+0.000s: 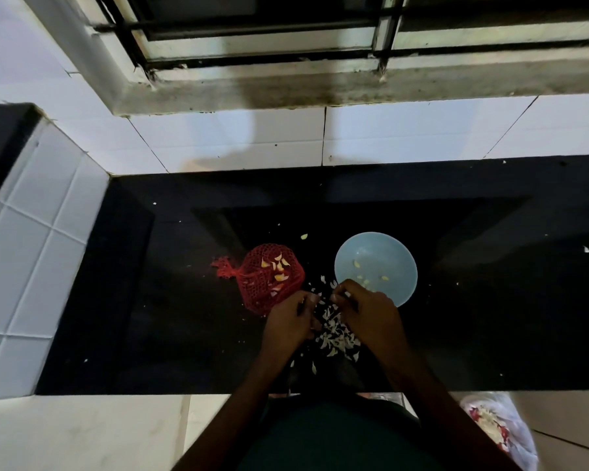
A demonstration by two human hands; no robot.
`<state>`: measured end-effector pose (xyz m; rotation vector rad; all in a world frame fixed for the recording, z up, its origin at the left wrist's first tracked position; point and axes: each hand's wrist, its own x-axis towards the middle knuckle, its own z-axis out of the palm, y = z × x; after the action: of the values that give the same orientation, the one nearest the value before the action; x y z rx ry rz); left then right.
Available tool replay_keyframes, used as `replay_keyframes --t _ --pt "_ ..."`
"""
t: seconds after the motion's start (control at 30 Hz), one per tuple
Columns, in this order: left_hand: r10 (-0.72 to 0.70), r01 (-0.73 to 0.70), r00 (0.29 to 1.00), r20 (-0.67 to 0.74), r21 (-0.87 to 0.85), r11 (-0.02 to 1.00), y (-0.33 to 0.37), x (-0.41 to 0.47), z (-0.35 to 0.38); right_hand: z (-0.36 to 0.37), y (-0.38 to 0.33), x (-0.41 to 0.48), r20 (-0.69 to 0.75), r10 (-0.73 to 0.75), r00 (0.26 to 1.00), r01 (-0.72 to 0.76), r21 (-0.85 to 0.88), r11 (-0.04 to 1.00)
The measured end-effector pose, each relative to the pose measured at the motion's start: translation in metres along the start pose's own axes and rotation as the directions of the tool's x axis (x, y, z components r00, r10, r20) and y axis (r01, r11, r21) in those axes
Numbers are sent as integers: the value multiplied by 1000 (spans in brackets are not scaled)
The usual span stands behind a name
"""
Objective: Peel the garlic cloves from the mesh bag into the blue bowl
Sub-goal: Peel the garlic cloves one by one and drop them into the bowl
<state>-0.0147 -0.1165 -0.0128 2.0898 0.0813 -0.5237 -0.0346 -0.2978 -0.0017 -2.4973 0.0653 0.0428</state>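
Observation:
A red mesh bag [267,277] lies on the black counter [184,300] with several garlic cloves showing through it. Right of it stands the blue bowl [376,263], holding several peeled cloves. My left hand [289,322] and my right hand [368,311] are close together just in front of the bag and the bowl, fingers curled. Something small is pinched between their fingertips; it is too dark to tell what. A heap of white garlic skins [337,334] lies under and between the hands.
A loose clove [304,236] lies behind the bag. White tiled walls stand at the back and left. The counter's front edge runs just below my forearms. A plastic bag [500,430] sits on the floor at the lower right.

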Motion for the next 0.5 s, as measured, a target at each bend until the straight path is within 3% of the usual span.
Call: replay_keyframes --t 0.13,0.23,0.5 --pt "90 -85 996 -9 232 969 -8 10 -1 -7 -17 32 52 -49 997 53 -70 996" --pt "108 -105 994 0 210 972 -7 13 -1 -4 -37 85 65 -96 993 103 -119 988" --pt "91 -89 996 -12 137 987 -14 14 -2 36 -39 196 190 -63 980 154 -517 842"
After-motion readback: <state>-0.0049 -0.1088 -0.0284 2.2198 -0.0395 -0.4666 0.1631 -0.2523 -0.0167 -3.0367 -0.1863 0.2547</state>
